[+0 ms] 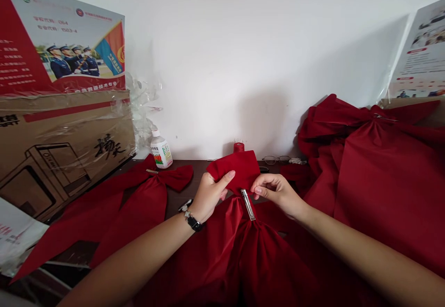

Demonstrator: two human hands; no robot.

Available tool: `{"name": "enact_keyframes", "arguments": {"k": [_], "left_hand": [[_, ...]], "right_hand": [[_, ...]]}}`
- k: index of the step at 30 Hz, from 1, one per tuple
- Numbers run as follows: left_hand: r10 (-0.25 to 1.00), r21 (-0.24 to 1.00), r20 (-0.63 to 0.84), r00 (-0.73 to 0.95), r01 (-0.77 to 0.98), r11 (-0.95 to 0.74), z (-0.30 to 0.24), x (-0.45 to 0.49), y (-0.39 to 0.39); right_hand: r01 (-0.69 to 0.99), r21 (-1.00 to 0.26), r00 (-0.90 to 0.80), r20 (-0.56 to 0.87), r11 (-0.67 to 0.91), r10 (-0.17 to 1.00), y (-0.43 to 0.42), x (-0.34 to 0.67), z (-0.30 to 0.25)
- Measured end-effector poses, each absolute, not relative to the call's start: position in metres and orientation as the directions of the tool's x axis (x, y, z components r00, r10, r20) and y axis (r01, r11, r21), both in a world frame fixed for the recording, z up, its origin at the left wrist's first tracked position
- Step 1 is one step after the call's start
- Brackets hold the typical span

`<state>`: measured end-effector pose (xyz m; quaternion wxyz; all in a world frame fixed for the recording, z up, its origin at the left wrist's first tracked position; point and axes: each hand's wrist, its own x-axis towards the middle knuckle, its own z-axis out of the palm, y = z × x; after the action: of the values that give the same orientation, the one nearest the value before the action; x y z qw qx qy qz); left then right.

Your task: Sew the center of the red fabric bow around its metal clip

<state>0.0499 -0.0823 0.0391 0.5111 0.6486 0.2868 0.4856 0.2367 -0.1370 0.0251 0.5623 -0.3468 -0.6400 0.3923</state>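
In the middle of the view is a large red fabric bow, its long tails spreading down toward me. My left hand grips the upper loop of this bow, thumb lying on the front of the cloth. A silver metal hair clip sits at the bow's gathered centre, slanting downward. To the right of the clip, my right hand is closed in a pinch at the loop's right edge; whether a thread is also between the fingertips cannot be made out. A dark-strapped watch and a bracelet are on my left wrist.
Behind the bow stands a red thread spool with needles on top. Eyeglasses lie near the wall. Another clipped red bow and a white bottle are left, beside a cardboard box. More red bows are piled right.
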Motion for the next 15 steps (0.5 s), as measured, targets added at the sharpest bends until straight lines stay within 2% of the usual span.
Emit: {"name": "enact_keyframes", "arguments": {"k": [3,7,10,15], "left_hand": [[0.832,0.952,0.307,0.461,-0.138,-0.275,0.0382,0.0483,-0.0783],[0.744,0.964,0.208,0.636,-0.004,-0.265,0.0349,0.0468,-0.074],[0.74,0.981,0.131,0.659,0.02,-0.192,0.0317,0.0476,-0.0728],[0.761,0.98,0.199,0.618,-0.099,-0.175,0.0321,0.0474,-0.0737]], "right_hand": [[-0.036,-0.893,-0.041,0.451,0.45,0.892,-0.136,0.2383,0.0225],[-0.065,-0.883,-0.019,0.466,0.464,0.885,-0.1358,0.24,0.0198],[-0.042,-0.881,-0.05,0.473,0.472,0.879,-0.1365,0.2398,0.0206],[0.066,-0.89,-0.051,0.449,0.452,0.892,-0.1331,0.2405,0.0246]]}}
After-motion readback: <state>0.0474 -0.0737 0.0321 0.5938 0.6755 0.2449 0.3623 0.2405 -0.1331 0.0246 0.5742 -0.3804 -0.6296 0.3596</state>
